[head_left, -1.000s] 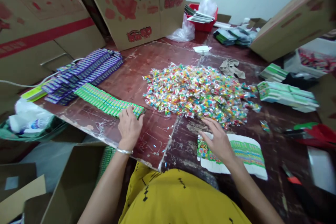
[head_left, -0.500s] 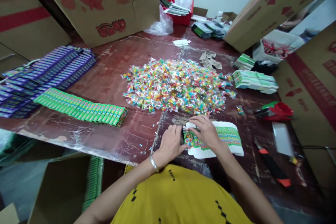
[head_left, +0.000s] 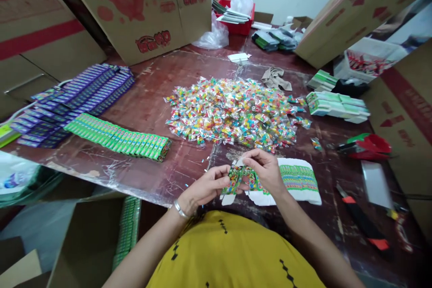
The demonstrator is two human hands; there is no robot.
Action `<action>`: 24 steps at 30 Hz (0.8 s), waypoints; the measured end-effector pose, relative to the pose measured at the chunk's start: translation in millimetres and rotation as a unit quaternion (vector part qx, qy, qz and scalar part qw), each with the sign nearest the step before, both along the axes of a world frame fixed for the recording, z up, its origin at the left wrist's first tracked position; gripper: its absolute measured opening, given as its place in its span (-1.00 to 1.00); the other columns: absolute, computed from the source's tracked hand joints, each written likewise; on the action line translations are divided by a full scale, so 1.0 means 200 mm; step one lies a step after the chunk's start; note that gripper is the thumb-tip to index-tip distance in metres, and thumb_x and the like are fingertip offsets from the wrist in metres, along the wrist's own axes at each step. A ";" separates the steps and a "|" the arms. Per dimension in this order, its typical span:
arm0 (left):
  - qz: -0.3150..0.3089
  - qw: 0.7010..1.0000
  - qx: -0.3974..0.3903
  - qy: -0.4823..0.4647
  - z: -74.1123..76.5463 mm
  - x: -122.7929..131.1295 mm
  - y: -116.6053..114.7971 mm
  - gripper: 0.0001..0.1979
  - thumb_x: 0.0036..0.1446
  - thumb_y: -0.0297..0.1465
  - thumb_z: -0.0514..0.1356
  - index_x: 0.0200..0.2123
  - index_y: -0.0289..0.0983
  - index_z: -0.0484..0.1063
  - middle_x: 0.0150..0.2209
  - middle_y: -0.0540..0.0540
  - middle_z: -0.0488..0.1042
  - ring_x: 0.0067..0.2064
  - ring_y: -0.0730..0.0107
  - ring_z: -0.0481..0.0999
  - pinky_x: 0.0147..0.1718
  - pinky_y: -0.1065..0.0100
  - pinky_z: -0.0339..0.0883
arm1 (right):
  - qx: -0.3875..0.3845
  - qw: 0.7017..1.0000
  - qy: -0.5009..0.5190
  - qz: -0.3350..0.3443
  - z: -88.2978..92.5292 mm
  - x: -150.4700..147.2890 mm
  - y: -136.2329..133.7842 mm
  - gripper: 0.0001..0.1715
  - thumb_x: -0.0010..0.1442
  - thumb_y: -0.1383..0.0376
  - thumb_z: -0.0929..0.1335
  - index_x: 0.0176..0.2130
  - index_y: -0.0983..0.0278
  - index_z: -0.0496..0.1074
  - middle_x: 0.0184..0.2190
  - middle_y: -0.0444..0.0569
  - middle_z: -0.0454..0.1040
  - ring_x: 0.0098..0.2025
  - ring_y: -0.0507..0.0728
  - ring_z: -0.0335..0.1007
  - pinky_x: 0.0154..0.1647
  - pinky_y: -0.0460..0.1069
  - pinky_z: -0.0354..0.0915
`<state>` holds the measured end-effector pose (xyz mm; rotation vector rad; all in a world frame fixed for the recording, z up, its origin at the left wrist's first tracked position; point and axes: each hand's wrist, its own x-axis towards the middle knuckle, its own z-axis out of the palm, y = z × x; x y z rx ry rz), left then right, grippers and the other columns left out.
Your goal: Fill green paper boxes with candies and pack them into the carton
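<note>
A small green printed carton (head_left: 232, 180) with white end flaps is held up between my hands, off the table. My left hand (head_left: 211, 184) pinches its left side between thumb and fingers. At the top white flap, my right hand (head_left: 265, 168) has its thumb and forefinger closed. Under and beside the right hand lies a fanned row of flat green and white cartons (head_left: 299, 177). Just beyond both hands spreads a heap of clear-wrapped colourful candies (head_left: 232, 110).
Finished-looking green boxes (head_left: 118, 137) stand in a row at left, beside stacked purple boxes (head_left: 81, 94). A utility knife (head_left: 364, 220) and a red tape dispenser (head_left: 371, 146) lie at right. Large cardboard boxes (head_left: 141, 9) enclose the back. An open carton (head_left: 87, 238) sits below the front edge.
My hands have lifted one carton from the left end of the fanned row and tilted it up. The left hand has turned to pinch its side. The view has shifted slightly left.
</note>
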<state>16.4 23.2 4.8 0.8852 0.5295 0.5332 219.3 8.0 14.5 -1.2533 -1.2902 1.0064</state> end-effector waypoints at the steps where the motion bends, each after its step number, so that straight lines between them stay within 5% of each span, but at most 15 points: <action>1: -0.013 0.999 -0.036 -0.035 0.00 -0.01 -0.01 -0.49 -0.01 -0.07 0.35 -0.12 -0.31 0.42 -0.20 -0.24 0.51 -0.17 0.11 0.56 -0.13 0.13 0.39 | 0.022 0.999 -0.024 -0.005 0.01 -0.01 0.00 -0.83 0.19 0.19 0.39 -0.31 0.25 0.50 -0.26 -0.01 0.52 -0.23 0.10 0.45 -0.21 -0.01 0.40; 5: 0.008 0.993 -0.083 -0.084 -0.02 -0.03 0.00 -0.39 -0.04 -0.24 0.42 0.07 -0.28 0.37 -0.02 -0.30 0.49 0.00 0.06 0.52 0.07 0.05 0.29 | 0.111 0.971 -0.212 -0.018 0.05 -0.02 -0.06 -0.63 0.24 0.23 0.35 0.05 0.15 0.46 -0.23 -0.01 0.43 -0.24 0.08 0.37 -0.16 0.00 0.34; 8: 0.017 0.995 -0.067 -0.070 -0.03 -0.04 0.02 -0.41 -0.06 -0.26 0.43 0.05 -0.31 0.43 -0.02 -0.29 0.50 0.01 0.06 0.50 0.08 0.11 0.27 | 0.084 0.954 -0.263 0.114 0.08 -0.03 -0.11 -0.45 0.26 0.23 0.34 0.22 0.11 0.29 -0.40 -0.12 0.39 -0.41 0.01 0.28 -0.28 -0.06 0.28; 13: -0.034 0.999 -0.013 -0.026 -0.03 -0.06 0.02 -0.43 -0.12 -0.29 0.46 0.00 -0.31 0.49 -0.08 -0.18 0.53 -0.04 0.16 0.49 0.00 0.27 0.26 | -0.083 0.957 -0.170 0.219 0.14 -0.02 -0.10 -0.64 0.21 0.15 0.38 -0.02 0.23 0.40 -0.57 -0.23 0.32 -0.53 -0.05 0.22 -0.45 -0.14 0.16; 16: -0.052 0.998 0.015 0.021 -0.03 -0.08 0.00 -0.58 -0.06 -0.29 0.42 -0.12 -0.35 0.54 -0.21 -0.12 0.54 -0.18 0.29 0.50 -0.13 0.35 0.29 | -0.159 0.922 -0.155 0.318 0.15 0.01 -0.07 -0.73 0.17 0.12 0.40 -0.24 0.28 0.44 -0.63 -0.22 0.37 -0.59 -0.05 0.25 -0.52 -0.15 0.14; 18: 0.000 0.998 0.006 0.054 -0.04 -0.08 -0.01 -0.69 0.03 -0.27 0.36 -0.21 -0.36 0.56 -0.31 -0.10 0.54 -0.30 0.37 0.49 -0.22 0.38 0.30 | -0.146 0.935 -0.152 0.285 0.14 0.02 -0.05 -0.73 0.17 0.12 0.40 -0.23 0.28 0.47 -0.59 -0.18 0.44 -0.58 -0.04 0.29 -0.51 -0.14 0.17; 22: 0.176 0.981 0.007 0.076 -0.07 -0.04 -0.02 -0.72 0.06 -0.27 0.34 -0.21 -0.34 0.55 -0.27 -0.10 0.54 -0.28 0.35 0.49 -0.22 0.35 0.35 | -0.056 0.994 -0.067 0.067 0.03 -0.07 -0.05 -0.53 0.13 0.16 0.44 0.03 0.20 0.42 -0.25 -0.06 0.53 -0.27 0.05 0.45 -0.27 -0.08 0.37; 24: 0.245 0.964 0.047 0.091 -0.08 -0.01 -0.03 -0.75 0.06 -0.30 0.34 -0.23 -0.34 0.54 -0.26 -0.09 0.52 -0.25 0.38 0.47 -0.21 0.38 0.35 | -0.043 0.998 -0.035 0.041 -0.03 -0.15 -0.06 -0.51 0.09 0.19 0.47 0.02 0.20 0.43 -0.16 -0.04 0.53 -0.19 0.09 0.47 -0.19 -0.06 0.40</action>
